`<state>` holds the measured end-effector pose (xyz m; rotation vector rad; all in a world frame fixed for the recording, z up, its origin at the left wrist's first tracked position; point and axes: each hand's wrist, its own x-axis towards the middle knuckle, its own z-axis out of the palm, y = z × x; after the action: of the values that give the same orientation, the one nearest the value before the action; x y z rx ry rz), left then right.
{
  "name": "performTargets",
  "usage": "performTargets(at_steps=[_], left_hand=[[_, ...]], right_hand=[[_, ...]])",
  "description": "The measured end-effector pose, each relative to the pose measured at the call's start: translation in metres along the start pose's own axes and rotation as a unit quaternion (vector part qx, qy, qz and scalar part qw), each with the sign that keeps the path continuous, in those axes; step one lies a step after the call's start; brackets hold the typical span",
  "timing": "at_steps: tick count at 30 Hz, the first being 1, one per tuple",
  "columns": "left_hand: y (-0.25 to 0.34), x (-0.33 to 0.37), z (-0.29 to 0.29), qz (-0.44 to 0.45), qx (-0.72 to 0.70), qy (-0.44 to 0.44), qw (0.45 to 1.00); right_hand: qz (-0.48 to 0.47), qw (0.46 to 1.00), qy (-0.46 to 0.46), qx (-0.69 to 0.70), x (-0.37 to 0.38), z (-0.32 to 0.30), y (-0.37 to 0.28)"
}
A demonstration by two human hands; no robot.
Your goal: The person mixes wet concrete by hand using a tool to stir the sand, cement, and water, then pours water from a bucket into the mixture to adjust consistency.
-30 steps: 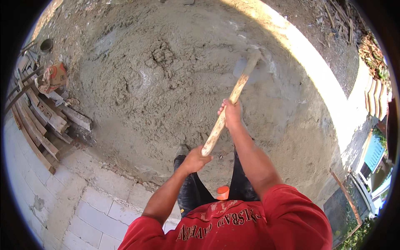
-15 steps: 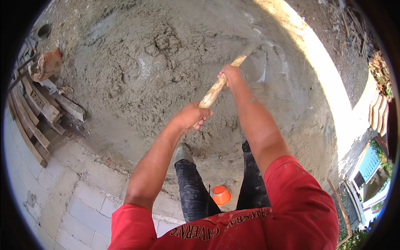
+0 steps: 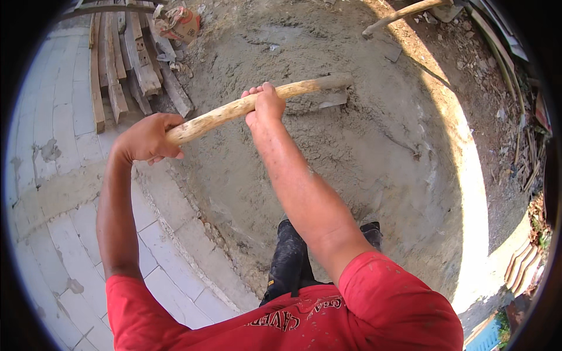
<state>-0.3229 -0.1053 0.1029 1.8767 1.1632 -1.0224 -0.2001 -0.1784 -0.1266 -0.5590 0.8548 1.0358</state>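
Note:
Across the view slants a hoe (image 3: 225, 113), its pale wooden handle held in both my hands. My left hand (image 3: 146, 138) is closed round the near end of the handle, above the border between the tiles and the mortar. Farther along, my right hand (image 3: 267, 106) wraps the handle about midway. At the far right end the hoe's metal blade (image 3: 333, 100) rests in the wet grey mortar (image 3: 363, 152), partly covered by it. My dark trouser legs and boots stand at the mortar's near side.
Weathered wooden planks (image 3: 140, 58) and a torn paper bag (image 3: 180, 24) lie at the upper left. White tiles (image 3: 70, 257) cover the left side. Another wooden pole (image 3: 407, 16) reaches into the mortar at the upper right. Sticks and rubble (image 3: 515, 111) line the right.
My view has turned to the right. Both hands have swung left with the hoe, and its handle lies flatter across the view. The second pole has come into sight; the orange bucket has left it.

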Motion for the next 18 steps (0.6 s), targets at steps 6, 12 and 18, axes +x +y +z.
performTargets(at_steps=[6,12,18], left_hand=[[-0.018,0.131,0.198,0.082,-0.076,-0.072,0.991],[0.175,0.212,0.534,0.199,-0.213,-0.178,0.94],[0.283,0.284,0.626,0.089,-0.368,-0.334,0.863]], right_hand=[[-0.139,0.98,0.104,-0.097,0.024,-0.173,-0.093],[-0.154,0.864,0.343,-0.336,0.044,-0.464,-0.352],[-0.115,0.781,0.405,-0.461,0.081,-0.578,-0.475]])
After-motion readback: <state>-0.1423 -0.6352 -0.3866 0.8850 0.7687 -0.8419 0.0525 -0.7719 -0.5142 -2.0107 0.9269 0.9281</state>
